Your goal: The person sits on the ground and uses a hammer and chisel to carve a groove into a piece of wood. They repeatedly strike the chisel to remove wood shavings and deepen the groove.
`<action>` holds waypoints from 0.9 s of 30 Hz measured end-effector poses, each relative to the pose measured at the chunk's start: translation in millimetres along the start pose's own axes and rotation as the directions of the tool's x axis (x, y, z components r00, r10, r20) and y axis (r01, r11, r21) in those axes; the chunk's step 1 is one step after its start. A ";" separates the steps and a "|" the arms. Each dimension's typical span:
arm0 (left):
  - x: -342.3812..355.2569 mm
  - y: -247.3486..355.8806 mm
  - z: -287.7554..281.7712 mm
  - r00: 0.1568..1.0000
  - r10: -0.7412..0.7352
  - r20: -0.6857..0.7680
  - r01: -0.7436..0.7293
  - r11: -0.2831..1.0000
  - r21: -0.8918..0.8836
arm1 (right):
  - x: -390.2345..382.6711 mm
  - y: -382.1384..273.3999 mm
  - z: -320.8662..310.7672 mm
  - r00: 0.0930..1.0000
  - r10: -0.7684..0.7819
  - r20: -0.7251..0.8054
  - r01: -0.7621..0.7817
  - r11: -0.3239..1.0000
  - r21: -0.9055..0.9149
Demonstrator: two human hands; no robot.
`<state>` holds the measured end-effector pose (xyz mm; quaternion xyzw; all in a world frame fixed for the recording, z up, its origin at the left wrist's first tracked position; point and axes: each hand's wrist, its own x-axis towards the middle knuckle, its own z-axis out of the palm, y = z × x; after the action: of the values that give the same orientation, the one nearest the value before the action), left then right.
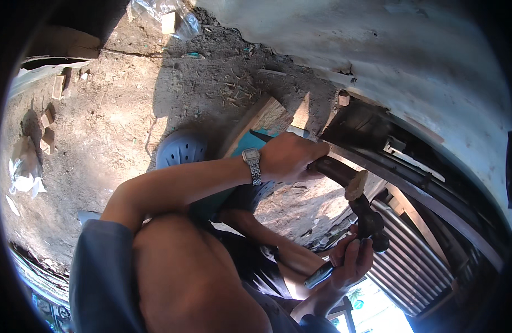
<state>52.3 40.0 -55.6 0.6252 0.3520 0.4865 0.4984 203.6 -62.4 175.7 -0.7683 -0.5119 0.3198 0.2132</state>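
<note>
My left hand [292, 157], a watch on its wrist, is closed round a dark tool [334, 169] with a pale, frayed end at the right; a narrow dark blade [261, 136] pokes out leftward above the hand. Beneath that lies a wooden block [267, 111] with a teal surface beside it. My right hand [350, 258] at the lower right grips a hammer with a shiny handle [317, 275]; its dark head [372, 227] is at the tool's frayed end, whether touching I cannot tell.
My bare legs [195, 277] and grey perforated clogs [178, 152] are below me on dirt ground [117, 127]. Wood offcuts [48, 141] and plastic bags [25, 172] lie around. A pale weathered wall [411, 55], dark beam [422, 188] and corrugated sheet [403, 266] fill the right.
</note>
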 end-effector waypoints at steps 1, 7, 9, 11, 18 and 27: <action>0.5 -0.6 0.0 1.000 0.002 -0.002 -0.002 1.000 -0.010 | 1.2 -3.1 6.5 0.999 0.036 -0.012 -0.035 0.997 0.063; -1.4 -0.4 -4.4 1.000 0.014 -0.027 -0.016 0.999 -0.042 | 5.4 10.7 3.2 0.997 -0.071 0.012 0.071 0.997 0.032; -1.9 -1.1 -5.8 0.999 0.018 -0.029 -0.020 0.999 -0.048 | 3.9 6.8 3.9 0.998 -0.018 -0.061 0.017 1.000 -0.014; -1.9 -4.1 -6.1 0.999 0.033 -0.036 -0.035 0.998 -0.057 | 2.0 -18.1 12.9 0.979 0.104 -0.175 -0.097 0.994 0.048; -2.6 -2.9 -2.1 0.996 0.034 0.085 -0.031 0.999 -0.029 | 2.2 -24.5 19.1 0.979 -0.040 -0.199 0.032 0.999 -0.043; -3.9 -2.6 3.0 0.996 0.063 0.056 -0.061 0.997 -0.046 | 11.3 -81.1 -34.8 0.958 -0.182 -0.223 0.141 0.972 -0.187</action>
<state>54.2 36.2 -59.2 0.6384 0.3069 0.4913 0.5069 178.6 -20.8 250.3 -0.7718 -0.5691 0.1618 0.2329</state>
